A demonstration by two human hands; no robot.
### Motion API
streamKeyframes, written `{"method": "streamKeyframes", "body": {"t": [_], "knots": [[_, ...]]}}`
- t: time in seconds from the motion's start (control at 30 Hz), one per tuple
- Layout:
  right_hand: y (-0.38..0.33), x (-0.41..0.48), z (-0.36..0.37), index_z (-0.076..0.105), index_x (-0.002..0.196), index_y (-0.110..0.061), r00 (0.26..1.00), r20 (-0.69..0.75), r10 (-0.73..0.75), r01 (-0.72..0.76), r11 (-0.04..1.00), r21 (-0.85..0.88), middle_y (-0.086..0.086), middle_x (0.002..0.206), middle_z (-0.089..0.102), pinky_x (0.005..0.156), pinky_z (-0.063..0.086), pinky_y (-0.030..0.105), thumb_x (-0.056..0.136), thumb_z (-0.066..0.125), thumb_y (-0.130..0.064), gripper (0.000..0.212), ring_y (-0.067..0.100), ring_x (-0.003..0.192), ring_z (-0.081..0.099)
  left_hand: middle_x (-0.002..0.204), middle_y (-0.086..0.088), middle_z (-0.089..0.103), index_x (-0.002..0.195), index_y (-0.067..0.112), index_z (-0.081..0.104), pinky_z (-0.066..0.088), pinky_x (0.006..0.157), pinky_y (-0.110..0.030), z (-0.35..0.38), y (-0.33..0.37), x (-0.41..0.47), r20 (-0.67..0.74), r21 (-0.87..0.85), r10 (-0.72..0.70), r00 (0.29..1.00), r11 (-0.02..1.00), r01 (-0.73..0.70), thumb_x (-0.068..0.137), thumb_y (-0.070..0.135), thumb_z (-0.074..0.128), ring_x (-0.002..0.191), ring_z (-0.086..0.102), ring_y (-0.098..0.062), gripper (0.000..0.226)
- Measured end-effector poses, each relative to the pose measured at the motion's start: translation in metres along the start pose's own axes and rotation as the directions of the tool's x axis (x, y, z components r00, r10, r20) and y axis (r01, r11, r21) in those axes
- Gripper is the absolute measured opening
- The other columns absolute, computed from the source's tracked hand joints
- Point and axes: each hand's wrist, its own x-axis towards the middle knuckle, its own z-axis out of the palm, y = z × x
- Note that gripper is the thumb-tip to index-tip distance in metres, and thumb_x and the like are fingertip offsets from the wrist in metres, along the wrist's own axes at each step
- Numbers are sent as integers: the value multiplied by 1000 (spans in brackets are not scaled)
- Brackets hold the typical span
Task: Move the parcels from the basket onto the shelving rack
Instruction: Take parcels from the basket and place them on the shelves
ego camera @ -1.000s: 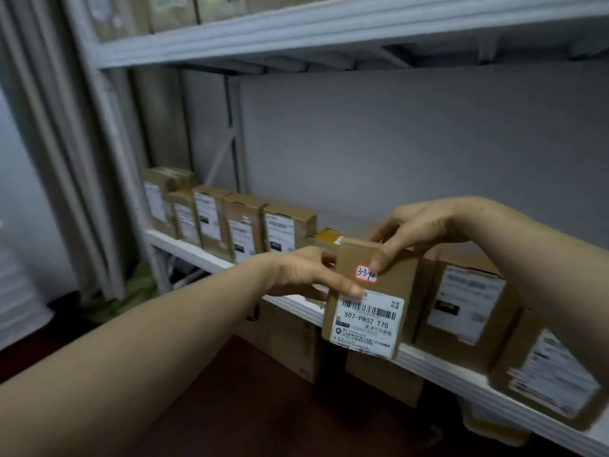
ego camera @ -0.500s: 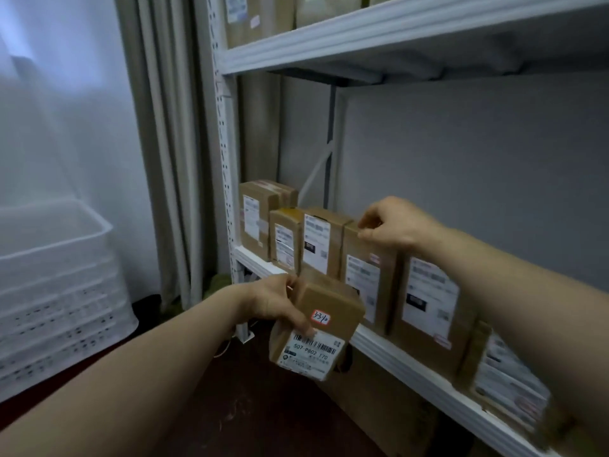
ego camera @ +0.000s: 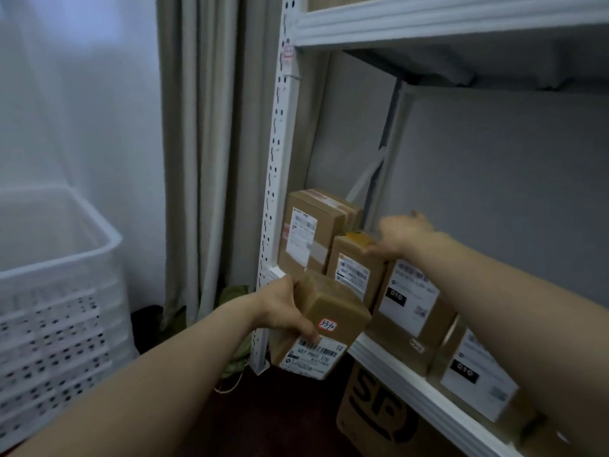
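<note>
My left hand (ego camera: 280, 308) grips a small brown parcel (ego camera: 333, 321) with a handwritten red-edged sticker and a barcode label. I hold it tilted, just in front of the left end of the white shelving rack (ego camera: 412, 384). A row of brown parcels stands upright on that shelf: a taped one (ego camera: 306, 232) at the far left, a smaller one (ego camera: 352, 268) beside it, and two larger ones (ego camera: 412, 301) to the right. My right hand (ego camera: 400, 235), blurred, lies with fingers stretched across the tops of the second and third parcels. The white perforated basket (ego camera: 59, 291) stands at the left.
The rack's perforated upright post (ego camera: 276, 159) rises just left of the parcels, and an upper shelf (ego camera: 428, 21) runs overhead. Grey-beige curtains (ego camera: 204, 159) hang between rack and basket. A large cardboard box (ego camera: 375, 410) with a black logo sits under the shelf.
The view has swung left toward the rack's end. My right hand let go of the small parcel and moved left along the tops of the shelved row. My left hand carried the parcel leftward and lower.
</note>
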Motion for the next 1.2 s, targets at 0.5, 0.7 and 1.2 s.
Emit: {"method": "streamKeyframes", "body": {"t": [0.5,0.7,1.2], "knots": [[-23,54,21,53,120,-25,978,203,50,-19,988,-153,-3,116,61,112,12,49,75,65,-65,61,21,116,53,95,16,53,100,27,41,46,86,-19,-18,-40,26,-4,-51,14,1000,999,-14,60,12,89,96,56,-9,65],[-26,56,23,49,117,-27,962,261,81,-52,992,-116,-1,114,57,103,25,42,73,71,-59,59,22,112,52,100,13,56,92,30,40,46,87,-19,-15,-44,29,2,-77,21,1000,997,-21,60,12,89,94,56,-8,61],[-32,73,29,51,123,-23,976,220,5,20,994,-109,-1,111,57,110,19,46,83,64,-53,51,23,114,52,105,9,56,104,24,40,48,98,-30,-14,-48,38,16,-73,5,1000,997,-4,58,14,90,106,57,-15,69]]}}
